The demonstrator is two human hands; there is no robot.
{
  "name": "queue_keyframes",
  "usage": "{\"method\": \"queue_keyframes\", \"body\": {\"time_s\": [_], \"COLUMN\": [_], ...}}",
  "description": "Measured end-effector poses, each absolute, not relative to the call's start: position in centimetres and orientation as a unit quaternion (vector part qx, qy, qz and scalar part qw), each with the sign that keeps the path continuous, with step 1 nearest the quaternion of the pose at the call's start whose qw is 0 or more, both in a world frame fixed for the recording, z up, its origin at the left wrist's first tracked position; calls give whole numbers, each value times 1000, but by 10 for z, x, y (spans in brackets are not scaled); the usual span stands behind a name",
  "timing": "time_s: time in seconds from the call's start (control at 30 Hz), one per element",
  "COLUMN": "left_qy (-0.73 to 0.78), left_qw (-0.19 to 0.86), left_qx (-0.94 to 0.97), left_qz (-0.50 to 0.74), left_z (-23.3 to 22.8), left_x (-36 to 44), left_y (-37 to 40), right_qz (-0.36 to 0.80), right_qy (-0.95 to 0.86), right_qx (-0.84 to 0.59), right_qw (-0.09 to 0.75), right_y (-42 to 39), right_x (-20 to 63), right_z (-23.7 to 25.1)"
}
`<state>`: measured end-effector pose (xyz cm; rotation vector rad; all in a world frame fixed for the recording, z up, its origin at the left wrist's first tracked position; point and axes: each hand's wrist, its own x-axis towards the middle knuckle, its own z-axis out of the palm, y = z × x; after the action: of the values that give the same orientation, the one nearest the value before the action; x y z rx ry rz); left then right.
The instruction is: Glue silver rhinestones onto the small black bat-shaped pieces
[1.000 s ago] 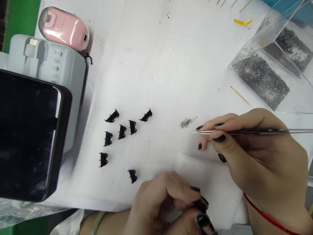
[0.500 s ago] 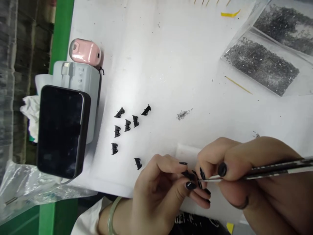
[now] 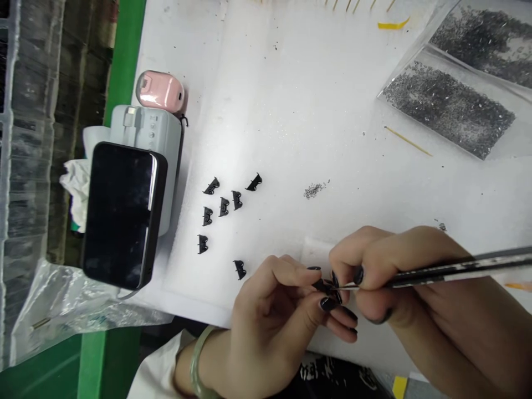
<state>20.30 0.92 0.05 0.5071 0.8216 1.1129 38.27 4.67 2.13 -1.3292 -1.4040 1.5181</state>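
Between thumb and forefinger, my left hand point(image 3: 274, 316) pinches a small black plastic part point(image 3: 323, 285), mostly covered by the fingers. My right hand point(image 3: 386, 266) grips a thin dark tool point(image 3: 449, 270) with a fine metal tip, like tweezers or a pick. That tip touches or nearly touches the part; whether it holds anything is too small to tell. Several similar black parts point(image 3: 223, 207) lie on the white surface to the left of my hands. Beyond the hands sits a small pile of tiny ring-like pieces point(image 3: 315, 190), and a few more point(image 3: 440, 225) lie beside my right hand.
Clear bags of tiny dark pieces point(image 3: 449, 105) lie at the upper right, near a thin yellow stick point(image 3: 408, 141) and a yellow strip point(image 3: 394, 25). On the left stand a black phone-like device point(image 3: 120, 213), a pale blue block point(image 3: 166, 130) and a pink case point(image 3: 161, 91).
The view has shifted, so the table things appear farther right. My right hand and the tool have moved slightly left, closer to the part in my left hand.
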Motion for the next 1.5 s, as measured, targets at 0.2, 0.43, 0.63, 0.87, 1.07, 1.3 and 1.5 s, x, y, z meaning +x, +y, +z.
{"method": "queue_keyframes", "body": {"time_s": [0.2, 0.43, 0.63, 0.87, 1.07, 1.3, 1.5], "left_qy": [378, 369, 349, 367, 360, 361, 364], "left_qw": [738, 738, 748, 733, 728, 719, 716], "left_qx": [235, 248, 229, 249, 252, 285, 304], "left_qz": [507, 508, 516, 516, 526, 522, 512], "left_z": [0, -2, -1, -1, -3, -6, -5], "left_x": [204, 203, 205, 204, 205, 202, 200], "left_y": [10, 10, 11, 11, 9, 5, 5], "right_qz": [656, 677, 666, 640, 626, 643, 645], "right_qy": [-546, -549, -563, -585, -580, -572, -569], "right_qx": [-427, -400, -387, -392, -415, -408, -408], "right_qw": [299, 283, 300, 308, 315, 305, 306], "right_y": [48, 47, 52, 55, 55, 56, 54], "right_x": [385, 390, 386, 386, 389, 386, 387], "right_z": [19, 14, 16, 18, 22, 19, 18]}}
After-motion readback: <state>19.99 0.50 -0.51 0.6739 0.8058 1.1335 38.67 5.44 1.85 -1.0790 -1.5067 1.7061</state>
